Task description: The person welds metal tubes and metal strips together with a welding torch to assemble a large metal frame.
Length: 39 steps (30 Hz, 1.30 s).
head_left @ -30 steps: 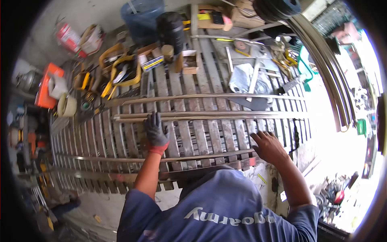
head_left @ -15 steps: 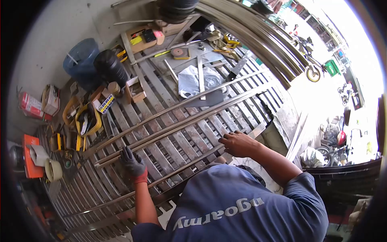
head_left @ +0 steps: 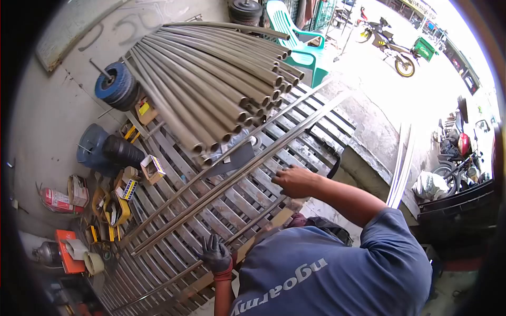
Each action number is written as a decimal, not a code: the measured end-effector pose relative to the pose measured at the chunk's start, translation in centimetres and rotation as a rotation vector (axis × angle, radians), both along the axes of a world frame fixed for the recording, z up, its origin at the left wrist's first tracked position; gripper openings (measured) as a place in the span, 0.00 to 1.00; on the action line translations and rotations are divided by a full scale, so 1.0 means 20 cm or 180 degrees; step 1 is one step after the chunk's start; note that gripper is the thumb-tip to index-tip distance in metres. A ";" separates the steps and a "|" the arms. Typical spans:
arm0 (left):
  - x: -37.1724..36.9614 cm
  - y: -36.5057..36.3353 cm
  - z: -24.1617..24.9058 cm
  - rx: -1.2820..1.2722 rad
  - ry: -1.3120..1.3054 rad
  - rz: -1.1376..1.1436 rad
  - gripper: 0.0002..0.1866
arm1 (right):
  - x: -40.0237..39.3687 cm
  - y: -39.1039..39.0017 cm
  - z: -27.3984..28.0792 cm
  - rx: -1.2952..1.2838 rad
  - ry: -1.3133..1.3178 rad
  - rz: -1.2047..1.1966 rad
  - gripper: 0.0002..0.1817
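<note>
My left hand (head_left: pixel 213 255), in a dark glove with a red cuff, is held palm-up near my body over the near side of the slatted metal bench (head_left: pixel 232 192). Its fingers are spread and nothing is in them. Bare and loosely curled, my right hand (head_left: pixel 290 181) hovers above the bench slats with no object visible in it. Long thin metal bars (head_left: pixel 211 192) lie side by side across the slats, beyond both hands. Closer to me, a single metal rail (head_left: pixel 253 221) runs between the two hands.
A large bundle of metal tubes (head_left: pixel 211 79) juts over the far side of the bench. At left are a blue bin (head_left: pixel 95 145), small boxes (head_left: pixel 153 169) and a yellow-edged tool holder (head_left: pixel 118 210). A green chair (head_left: pixel 303 47) and motorcycles (head_left: pixel 390 42) stand beyond.
My left hand has come off the bars and drawn back toward my body, turning palm-up. My right hand stays above the slats. The view has swung, bringing the tube bundle and chair in.
</note>
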State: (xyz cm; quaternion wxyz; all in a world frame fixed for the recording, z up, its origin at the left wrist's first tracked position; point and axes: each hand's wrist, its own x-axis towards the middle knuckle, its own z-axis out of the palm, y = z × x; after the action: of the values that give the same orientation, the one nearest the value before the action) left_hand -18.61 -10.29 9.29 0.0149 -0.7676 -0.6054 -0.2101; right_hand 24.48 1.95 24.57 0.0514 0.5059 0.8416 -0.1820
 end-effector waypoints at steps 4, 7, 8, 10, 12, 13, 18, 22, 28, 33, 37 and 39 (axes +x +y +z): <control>0.33 -0.12 0.10 -0.0286 0.0046 -0.0093 0.20 | 0.30 0.45 -0.11 0.0335 0.0348 -0.0023 0.15; 0.51 -0.23 0.13 -0.0624 0.0129 -0.0089 0.22 | 0.46 0.95 -0.26 0.0618 0.0361 0.0025 0.11; 0.58 -0.26 0.13 -0.0723 0.0216 -0.0054 0.23 | 0.49 1.12 -0.32 0.0691 0.0449 0.0049 0.11; 0.66 -0.31 0.16 -0.1038 0.0419 -0.0015 0.26 | 0.48 1.49 -0.47 0.0679 0.0525 -0.0130 0.10; 0.73 -0.42 0.17 -0.1381 0.0660 0.0262 0.28 | 0.44 1.79 -0.55 0.0605 0.0689 -0.0347 0.10; 0.73 -0.48 0.17 -0.1537 0.0772 0.0406 0.28 | 0.42 1.94 -0.62 0.0591 0.0868 -0.0519 0.10; 0.65 -0.63 0.16 -0.1851 0.1057 0.0534 0.30 | 0.23 2.53 -0.85 0.0344 0.1629 -0.1259 0.15; 0.69 -0.61 0.28 -0.2229 0.1364 0.0820 0.30 | 0.00 2.87 -1.09 0.0519 0.2396 -0.1939 0.16; 0.73 -0.58 0.35 -0.2525 0.1606 0.1097 0.30 | -0.04 3.13 -1.31 0.0939 0.1892 -0.1660 0.20; 0.73 -0.64 0.40 -0.2594 0.1694 0.1148 0.30 | 0.05 2.99 -1.16 0.0900 0.1747 -0.1590 0.19; 0.68 -0.75 0.38 -0.2414 0.1727 0.1040 0.30 | 0.07 2.89 -1.14 0.1261 0.1842 -0.1536 0.18; 0.63 -0.86 0.37 -0.2240 0.1745 0.0962 0.30 | 0.15 2.75 -1.07 0.1151 0.2332 -0.1721 0.16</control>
State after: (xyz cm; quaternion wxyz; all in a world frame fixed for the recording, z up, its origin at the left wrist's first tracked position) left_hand -6.05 -27.56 16.67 -0.0565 -0.6564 -0.7185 0.2229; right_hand 27.52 57.05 3.25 -0.3858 0.6098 0.6610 -0.2057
